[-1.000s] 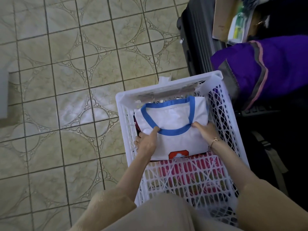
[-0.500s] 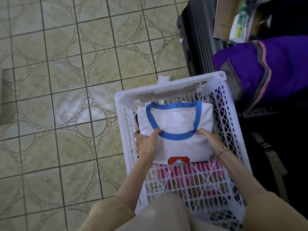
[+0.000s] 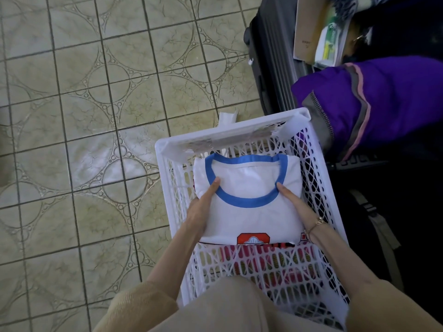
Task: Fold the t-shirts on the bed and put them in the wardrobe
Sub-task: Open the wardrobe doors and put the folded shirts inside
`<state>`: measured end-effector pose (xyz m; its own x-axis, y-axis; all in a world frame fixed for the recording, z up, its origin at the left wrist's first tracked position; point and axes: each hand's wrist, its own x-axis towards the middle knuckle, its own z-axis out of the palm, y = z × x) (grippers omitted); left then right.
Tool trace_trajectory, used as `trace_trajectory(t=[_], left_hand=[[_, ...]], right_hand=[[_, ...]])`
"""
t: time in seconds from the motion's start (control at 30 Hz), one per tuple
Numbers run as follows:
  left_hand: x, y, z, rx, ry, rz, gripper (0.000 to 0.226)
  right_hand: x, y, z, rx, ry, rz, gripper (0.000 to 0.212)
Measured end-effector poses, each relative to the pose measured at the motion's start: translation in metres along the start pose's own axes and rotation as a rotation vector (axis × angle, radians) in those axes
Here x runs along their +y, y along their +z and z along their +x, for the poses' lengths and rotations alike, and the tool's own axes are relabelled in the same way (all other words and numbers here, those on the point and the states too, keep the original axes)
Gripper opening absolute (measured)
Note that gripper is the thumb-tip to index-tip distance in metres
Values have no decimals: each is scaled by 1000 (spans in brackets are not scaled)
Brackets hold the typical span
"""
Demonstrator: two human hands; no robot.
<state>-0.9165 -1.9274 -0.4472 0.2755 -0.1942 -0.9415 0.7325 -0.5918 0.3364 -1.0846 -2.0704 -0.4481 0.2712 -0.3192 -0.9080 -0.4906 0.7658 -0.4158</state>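
The floor [image 3: 84, 116] is tiled, with ring patterns, and fills the left and far side. On the right sit a dark case [image 3: 271, 68] and a purple bag [image 3: 383, 97]. A white basket [image 3: 227, 135] with holey sides stands near the person, its far rim just beside the case. Pink and red clothes [image 3: 251, 257] show through its near wall.

The folded shirt [image 3: 251, 212], white with a blue collar, is inside the basket, on top of the pile. A second ago it was higher and nearer the far rim; now it is a bit lower and nearer the person. So it is likely being settled down flat, and this shirt is almost put away.

The left hand [image 3: 203, 209] holds the shirt's left edge, thumb on top by the collar. The right hand [image 3: 291, 200] holds the right edge the same way. Their fingers go under the cloth, so I cannot see how much they curl. A thin bracelet [image 3: 316, 224] is on the right wrist.
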Motion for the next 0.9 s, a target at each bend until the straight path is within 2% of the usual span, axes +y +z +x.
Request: trace_trajectory(t=[0.1,0.2,0.33,0.4,0.47,0.57,0.63,0.7,0.77,0.83,0.9], left_hand=[[3,-2,-2,-36,11,9,55],[6,-6,-12,-35,32,-17,56],[17,-10,-33,-49,79,-51,51],[27,-13,-52,-80,108,-66,51],[37,-16,-74,-121,152,-54,62],[61,-16,-116,-144,223,-18,75],[83,-16,-153,-184,273,23,74],[103,-12,-191,-187,317,71,63],[123,-9,-227,-224,345,113,59],[142,-5,-265,-287,374,189,69],[163,1,-312,-371,429,270,82]], right_hand=[[0,-3,-2,65,-27,-31,103],[-7,0,-13,58,-32,-62,107],[-27,9,-39,70,-75,-105,98],[-40,14,-61,85,-95,-102,83],[-51,17,-83,99,-126,-76,69],[-73,22,-129,161,-149,-78,85],[-88,23,-171,211,-167,-68,91],[-102,23,-212,245,-200,-32,86],[-119,24,-255,289,-244,-18,68],[-131,22,-296,351,-288,-7,59],[-141,20,-346,429,-355,20,69]])
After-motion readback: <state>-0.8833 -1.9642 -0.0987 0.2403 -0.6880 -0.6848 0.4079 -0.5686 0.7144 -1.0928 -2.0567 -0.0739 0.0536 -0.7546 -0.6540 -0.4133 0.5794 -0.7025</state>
